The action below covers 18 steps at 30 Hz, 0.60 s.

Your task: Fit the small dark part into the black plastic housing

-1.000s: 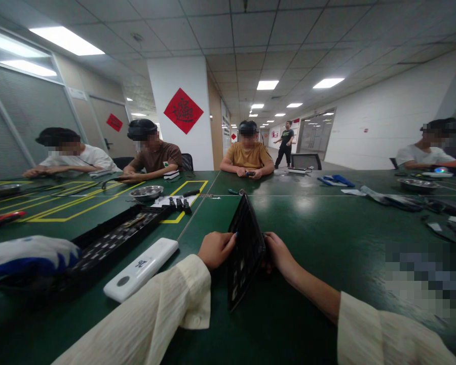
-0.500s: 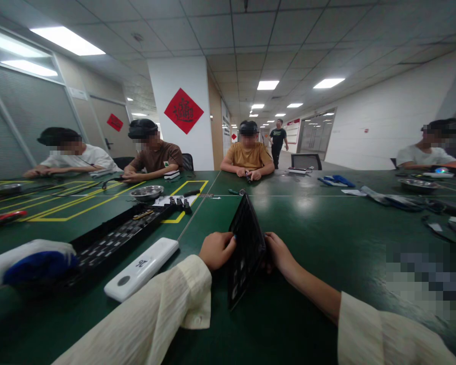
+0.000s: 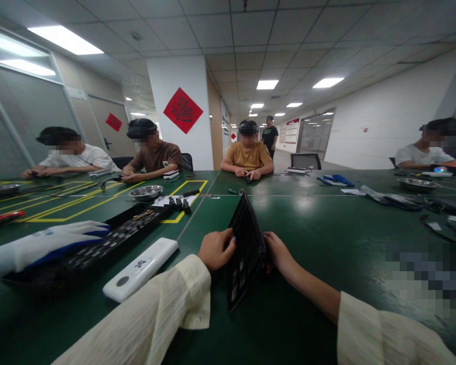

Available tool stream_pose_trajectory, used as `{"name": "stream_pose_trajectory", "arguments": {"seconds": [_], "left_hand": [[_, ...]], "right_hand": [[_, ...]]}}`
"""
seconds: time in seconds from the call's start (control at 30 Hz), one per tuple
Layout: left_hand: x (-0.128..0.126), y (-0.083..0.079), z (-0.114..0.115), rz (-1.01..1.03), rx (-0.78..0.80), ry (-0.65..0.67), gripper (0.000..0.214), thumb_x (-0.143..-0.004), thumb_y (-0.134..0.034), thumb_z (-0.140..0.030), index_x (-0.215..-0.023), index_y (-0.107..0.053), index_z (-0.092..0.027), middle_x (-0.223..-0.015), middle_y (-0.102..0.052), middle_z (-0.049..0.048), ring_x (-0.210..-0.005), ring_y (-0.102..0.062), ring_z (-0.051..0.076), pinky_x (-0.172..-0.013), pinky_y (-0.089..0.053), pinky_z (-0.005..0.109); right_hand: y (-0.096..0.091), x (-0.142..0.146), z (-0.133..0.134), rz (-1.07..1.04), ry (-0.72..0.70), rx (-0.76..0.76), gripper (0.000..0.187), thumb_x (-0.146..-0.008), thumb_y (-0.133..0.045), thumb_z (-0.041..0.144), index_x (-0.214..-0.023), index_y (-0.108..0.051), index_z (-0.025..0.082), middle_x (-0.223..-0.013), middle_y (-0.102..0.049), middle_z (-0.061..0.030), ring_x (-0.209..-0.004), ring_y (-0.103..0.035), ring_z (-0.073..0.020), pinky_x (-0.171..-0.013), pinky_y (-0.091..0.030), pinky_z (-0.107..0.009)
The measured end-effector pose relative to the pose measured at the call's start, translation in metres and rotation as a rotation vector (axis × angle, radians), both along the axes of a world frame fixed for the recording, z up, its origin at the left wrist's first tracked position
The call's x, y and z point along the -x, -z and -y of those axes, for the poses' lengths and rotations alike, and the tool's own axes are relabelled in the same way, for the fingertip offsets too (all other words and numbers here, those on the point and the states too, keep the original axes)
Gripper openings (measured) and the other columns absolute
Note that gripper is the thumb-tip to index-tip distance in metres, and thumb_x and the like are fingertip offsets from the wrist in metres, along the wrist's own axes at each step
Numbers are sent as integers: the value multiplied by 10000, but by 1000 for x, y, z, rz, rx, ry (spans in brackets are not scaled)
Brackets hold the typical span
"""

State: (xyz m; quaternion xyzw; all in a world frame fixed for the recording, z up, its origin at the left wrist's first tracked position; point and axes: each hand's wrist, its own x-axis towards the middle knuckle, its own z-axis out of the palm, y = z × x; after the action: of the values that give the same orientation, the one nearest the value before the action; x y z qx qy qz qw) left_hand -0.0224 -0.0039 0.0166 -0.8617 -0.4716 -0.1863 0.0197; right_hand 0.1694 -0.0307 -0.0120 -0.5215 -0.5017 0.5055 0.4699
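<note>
A thin black panel (image 3: 246,253) with pale rectangular patches on its face stands nearly edge-on in front of me, tilted above the green table. My left hand (image 3: 216,249) is closed on its left side, thumb against the face. On the opposite side my right hand (image 3: 279,252) grips the panel's edge, its fingers partly hidden behind it. What the panel belongs to cannot be made out. To the left of my left forearm lies a white oblong device (image 3: 141,268) marked 26.
A co-worker's gloved hand (image 3: 61,243) rests over a long black tray (image 3: 125,230) on the left. Metal bowls (image 3: 146,192) stand farther back. Blue gloves (image 3: 335,180) lie at the back right. Several people sit around the green table (image 3: 311,223).
The co-worker's gloved hand has reached farther right over the black tray, its fingers now stretched out. A standing person in the background has shifted left. My hands and the panel look almost unchanged.
</note>
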Motion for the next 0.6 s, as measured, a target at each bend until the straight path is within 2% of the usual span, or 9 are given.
{"name": "stream_pose_trajectory", "arguments": {"seconds": [0.23,0.4,0.6], "left_hand": [[0,-2,1,-36,-31,25,309,-855,-273,-360,-765,-515,-189,-657,-582,39,-626,-544,170,-566,-284,254],[-1,-3,1,-44,5,5,465,-887,-200,-398,-636,-527,-183,-572,-538,35,-554,-495,143,-544,-247,254],[-1,-3,0,-24,24,-9,586,-899,-116,-430,-567,-523,-170,-540,-517,49,-528,-471,140,-535,-228,260]], "right_hand": [[1,0,-1,3,-4,-11,246,-896,-304,300,-1065,-411,158,-472,-517,48,-323,-503,-124,-266,-376,-183],[1,1,-2,2,5,-6,228,-888,-316,298,-1035,-417,156,-478,-520,49,-311,-493,-116,-260,-366,-176],[2,1,-2,-3,-7,0,283,-889,-310,314,-1094,-412,148,-479,-520,53,-313,-495,-116,-264,-369,-176]]}}
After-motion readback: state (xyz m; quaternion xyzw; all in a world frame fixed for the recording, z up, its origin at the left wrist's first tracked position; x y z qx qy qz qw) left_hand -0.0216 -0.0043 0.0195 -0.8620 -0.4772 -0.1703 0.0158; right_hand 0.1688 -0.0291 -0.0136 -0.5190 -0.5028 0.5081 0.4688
